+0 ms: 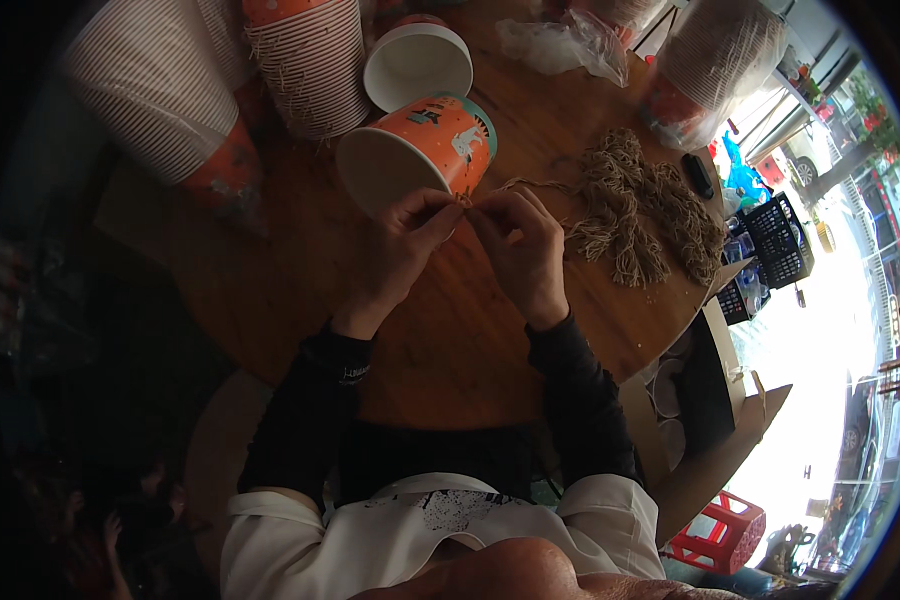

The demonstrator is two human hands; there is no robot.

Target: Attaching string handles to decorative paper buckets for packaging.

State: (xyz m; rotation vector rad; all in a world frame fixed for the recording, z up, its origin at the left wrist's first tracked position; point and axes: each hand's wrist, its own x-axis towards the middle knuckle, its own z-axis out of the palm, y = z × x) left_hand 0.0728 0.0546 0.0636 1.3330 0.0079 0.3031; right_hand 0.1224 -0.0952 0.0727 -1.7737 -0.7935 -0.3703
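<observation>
Over the middle of the round table, my left hand (400, 255) and my right hand (525, 250) meet with thumbs and fingertips pinched together. Between them is a thin brown twine (530, 184), and a strand of it runs right toward a heap of the same twine (625, 200). Just beyond my fingers, an orange printed paper bucket (440, 140) lies on its side, its white open mouth turned to the left and toward me. The fingertips sit right by the bucket's near side; whether they touch it I cannot tell. How the twine is looped there is too small to make out.
Stacked paper buckets (315, 75) stand at the back left beside a plastic-wrapped stack (150, 90). Another bucket (420, 68) lies behind. A clear plastic bag (565, 45), a wrapped stack (715, 60) and a black object (697, 176) are at right. An open cardboard box (715, 465) adjoins the wooden table (450, 370).
</observation>
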